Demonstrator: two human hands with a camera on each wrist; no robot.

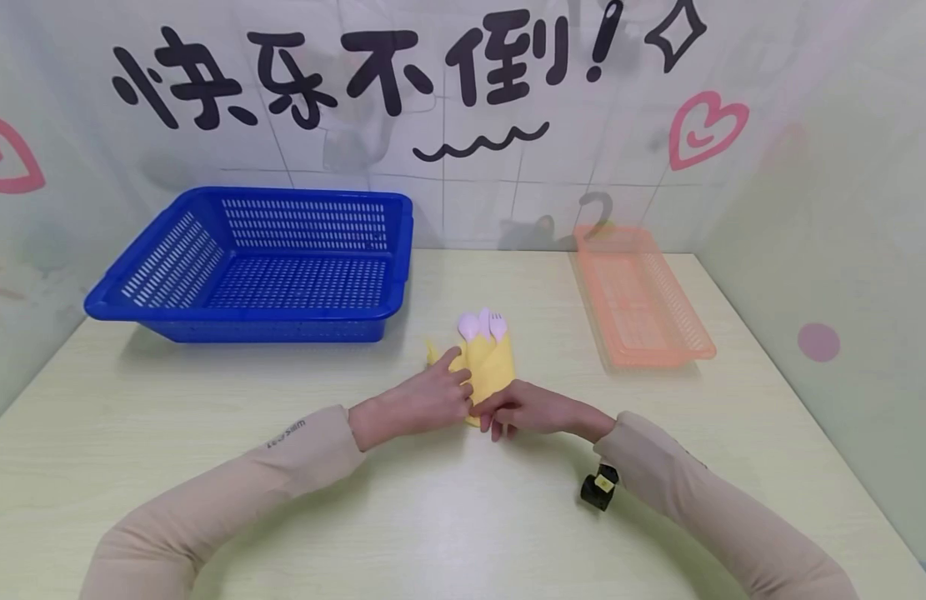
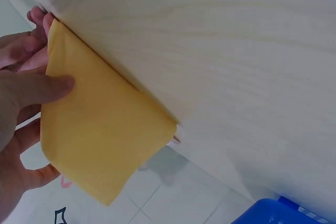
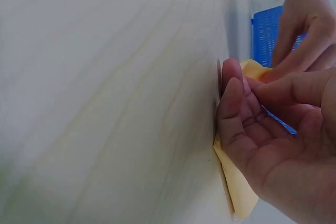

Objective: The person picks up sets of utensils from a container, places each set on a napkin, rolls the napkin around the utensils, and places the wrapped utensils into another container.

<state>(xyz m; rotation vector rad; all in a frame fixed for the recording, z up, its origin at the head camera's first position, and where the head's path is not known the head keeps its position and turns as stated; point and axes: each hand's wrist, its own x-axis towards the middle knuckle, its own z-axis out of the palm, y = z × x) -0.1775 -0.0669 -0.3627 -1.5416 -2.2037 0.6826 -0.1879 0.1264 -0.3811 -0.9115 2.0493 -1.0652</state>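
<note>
A yellow cloth [image 1: 491, 360] lies folded on the table [image 1: 207, 400], wrapped round pink cutlery [image 1: 483, 325]; a spoon bowl and a fork head stick out of its far end. My left hand [image 1: 463, 379] rests on the cloth's left side with its fingers laid out. In the left wrist view its thumb [image 2: 52, 85] presses flat on the yellow cloth [image 2: 105, 129]. My right hand [image 1: 487, 412] is at the near end of the cloth. In the right wrist view its fingertips [image 3: 233, 85] and thumb pinch the edge of the yellow cloth [image 3: 239, 192].
A large blue slotted basket [image 1: 267, 267] stands at the back left. A shallow orange tray [image 1: 643, 300] lies at the back right. A small black object [image 1: 599, 487] sits under my right forearm. Patterned walls close in the table on three sides.
</note>
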